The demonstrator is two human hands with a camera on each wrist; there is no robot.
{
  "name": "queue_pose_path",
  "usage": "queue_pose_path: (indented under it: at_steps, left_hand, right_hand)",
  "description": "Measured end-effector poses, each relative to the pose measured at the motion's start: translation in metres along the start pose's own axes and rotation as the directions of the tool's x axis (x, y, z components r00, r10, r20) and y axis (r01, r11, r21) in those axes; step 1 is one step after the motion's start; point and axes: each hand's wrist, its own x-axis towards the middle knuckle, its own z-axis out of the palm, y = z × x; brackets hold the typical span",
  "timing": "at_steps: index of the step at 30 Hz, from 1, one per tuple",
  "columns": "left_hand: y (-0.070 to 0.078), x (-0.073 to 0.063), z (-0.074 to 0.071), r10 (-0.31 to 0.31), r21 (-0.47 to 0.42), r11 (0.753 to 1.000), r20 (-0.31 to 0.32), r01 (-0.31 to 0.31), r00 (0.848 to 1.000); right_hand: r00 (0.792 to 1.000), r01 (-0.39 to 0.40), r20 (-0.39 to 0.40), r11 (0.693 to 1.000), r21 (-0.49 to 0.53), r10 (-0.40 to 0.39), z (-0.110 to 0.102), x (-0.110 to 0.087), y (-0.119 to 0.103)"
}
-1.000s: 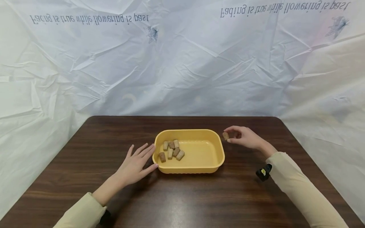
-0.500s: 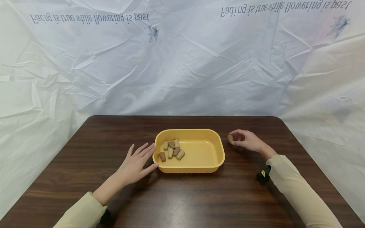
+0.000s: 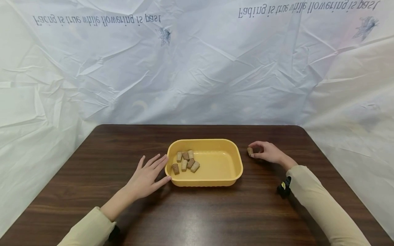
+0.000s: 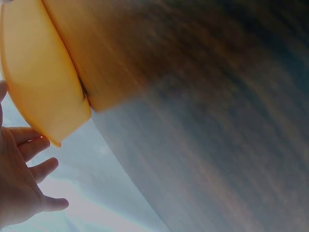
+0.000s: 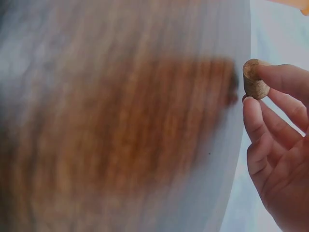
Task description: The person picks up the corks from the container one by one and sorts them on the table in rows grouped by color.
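A yellow plastic tub (image 3: 218, 182) stands in the middle of the table, with several corks (image 3: 184, 165) lying in its left half. My left hand (image 3: 144, 179), fingers spread and straight, touches the tub's left edge; the left wrist view shows this hand (image 4: 21, 174) beside the yellow wall (image 4: 43, 72). To the right of the tub, my right hand (image 3: 267, 152) pinches a cork (image 3: 250, 151) low over the table or on it. In the right wrist view, the thumb and fingertips hold that cork (image 5: 256, 87).
The dark wooden table (image 3: 197, 215) has rounded far corners. Behind it and along both sides hangs a pale wrinkled sheet (image 3: 197, 75) with printed lettering. A black band-mounted device (image 3: 284, 187) sits at the right wrist.
My right hand has moved slightly right and down, away from the tub's rim, with the cork still pinched. The left hand, the tub and the corks inside stay in place.
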Motion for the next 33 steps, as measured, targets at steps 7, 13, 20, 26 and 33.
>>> queue_pose_path:
  at_steps: [7, 13, 20, 26, 33]
  left_hand:
    - [0.0001, 0.0003, 0.0003, -0.003, 0.0, 1.0, 0.002, 0.003, 1.0]
    - [-0.0001, -0.0001, 0.0005, -0.005, -0.001, 1.0, 0.0, 0.005, 1.0]
    - [-0.0008, -0.0006, 0.002, -0.007, -0.013, 1.0, -0.005, 0.007, 1.0]
    - [-0.0004, -0.0008, 0.0014, -0.014, -0.018, 1.0, 0.006, 0.014, 1.0]
    - [-0.0006, -0.0007, 0.0024, -0.009, -0.012, 1.0, -0.007, 0.009, 1.0]
  right_hand:
    - [1.0, 0.001, 0.019, 1.0, -0.008, -0.001, 0.0003, 0.0009, -0.0008]
    - [1.0, -0.006, 0.027, 1.0, 0.003, 0.006, -0.0001, 0.0012, -0.0005]
    - [1.0, -0.009, 0.03, 1.0, -0.001, 0.009, -0.0002, 0.0009, -0.0017]
    - [0.999, -0.019, 0.025, 1.0, -0.013, 0.019, 0.0006, 0.0003, -0.0013]
    - [1.0, -0.027, 0.011, 1.0, -0.001, 0.027, -0.0028, -0.0006, -0.0005]
